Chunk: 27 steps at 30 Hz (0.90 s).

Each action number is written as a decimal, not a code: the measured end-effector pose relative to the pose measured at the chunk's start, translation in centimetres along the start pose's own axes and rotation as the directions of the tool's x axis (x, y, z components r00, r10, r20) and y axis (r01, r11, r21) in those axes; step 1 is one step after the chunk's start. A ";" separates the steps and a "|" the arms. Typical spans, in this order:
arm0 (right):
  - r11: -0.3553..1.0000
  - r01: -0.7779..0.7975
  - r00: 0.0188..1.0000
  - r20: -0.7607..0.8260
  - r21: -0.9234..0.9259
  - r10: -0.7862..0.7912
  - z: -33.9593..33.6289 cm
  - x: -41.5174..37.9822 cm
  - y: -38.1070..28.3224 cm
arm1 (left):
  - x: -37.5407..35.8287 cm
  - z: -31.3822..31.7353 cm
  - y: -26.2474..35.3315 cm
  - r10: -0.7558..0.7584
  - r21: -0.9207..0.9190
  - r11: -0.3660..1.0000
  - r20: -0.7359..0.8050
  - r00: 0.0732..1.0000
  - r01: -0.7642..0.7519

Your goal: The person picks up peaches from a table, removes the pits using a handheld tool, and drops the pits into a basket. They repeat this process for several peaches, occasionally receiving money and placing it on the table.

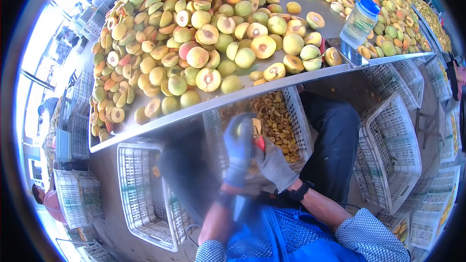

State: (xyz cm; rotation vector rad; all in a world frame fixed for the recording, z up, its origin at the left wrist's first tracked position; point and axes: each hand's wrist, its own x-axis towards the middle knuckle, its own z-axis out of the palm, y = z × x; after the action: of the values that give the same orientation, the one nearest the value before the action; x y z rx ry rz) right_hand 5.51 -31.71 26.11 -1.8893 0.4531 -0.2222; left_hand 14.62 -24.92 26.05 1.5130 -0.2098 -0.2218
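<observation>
Two-handed, held cut fruit (pixel 257 126) beside a red object (pixel 260 143) pinched in right hand (pixel 278 166), with left hand (pixel 237 148) too blurred to tell, in open room over crate (pixel 297 116), clear of table edge (pixel 213 106).

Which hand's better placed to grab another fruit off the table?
Left, I'd say. The left hand is nearer the table and fruit heap; the right hand sits lower, gripping a red thing. Caveat: a fruit piece shows at the left's fingers; blur hides its grip.
</observation>
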 end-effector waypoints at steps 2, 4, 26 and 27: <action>1.000 0.015 1.000 0.005 0.022 -0.015 0.2 0.2 0.0 | 0.2 -0.2 -0.1 0.013 0.037 0.999 0.006 1.000 -0.013; 0.993 -0.067 0.997 0.043 0.102 0.062 0.5 0.2 0.4 | 0.2 -0.2 -0.1 0.023 0.073 0.997 0.011 1.000 -0.024; 0.986 -0.121 0.988 0.105 0.111 0.109 0.8 0.5 0.6 | 0.1 -0.8 -1.2 0.053 0.052 0.997 -0.033 0.998 -0.051; 0.989 -0.099 0.992 0.086 0.112 0.090 1.1 0.4 0.9 | 0.1 -0.9 -1.0 0.066 0.065 0.996 -0.007 0.998 -0.066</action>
State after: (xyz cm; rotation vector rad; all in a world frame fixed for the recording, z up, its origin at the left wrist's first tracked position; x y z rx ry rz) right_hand 6.09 -31.24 24.87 -1.7513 0.4635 -0.1062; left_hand 14.89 -24.14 24.96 1.5679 -0.2613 -0.1567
